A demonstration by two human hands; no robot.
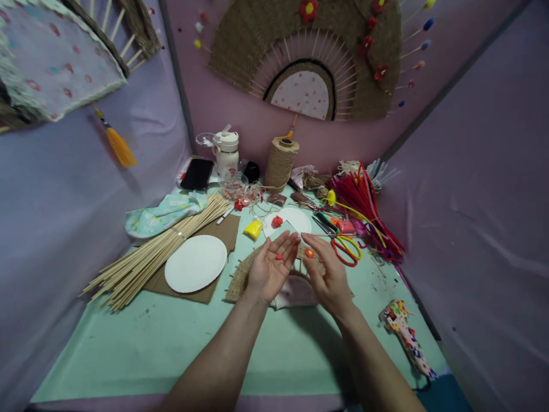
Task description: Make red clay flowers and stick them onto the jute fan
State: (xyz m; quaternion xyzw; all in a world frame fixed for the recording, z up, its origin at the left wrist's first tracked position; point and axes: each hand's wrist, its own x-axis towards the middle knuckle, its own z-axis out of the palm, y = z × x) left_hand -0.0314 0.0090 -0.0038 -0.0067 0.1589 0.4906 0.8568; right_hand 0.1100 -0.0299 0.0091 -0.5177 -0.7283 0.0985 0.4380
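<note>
Palm up, my left hand [274, 269] has its fingers stretched out and holds a small piece of red clay [279, 257] on the palm. Facing it, my right hand [328, 272] is curved, thumb and fingers apart, with nothing visible gripped. Below both hands lies a small woven fan [242, 277] with a pale cloth centre [295, 290]; the hands cover part of it. A red clay flower with a yellow middle [309, 252] shows between my right thumb and index finger, seemingly on the fan. Just beyond, a lump of red clay [277, 221] sits on a white plate [302, 217].
On the left are a bundle of thin sticks [167, 243], a white paper plate [196, 263] and cardboard [214, 286]. To the right lie scissors [346, 252], red pipe cleaners [364, 200] and a patterned object [407, 337]. A twine spool [282, 163] and bottle [226, 151] stand behind.
</note>
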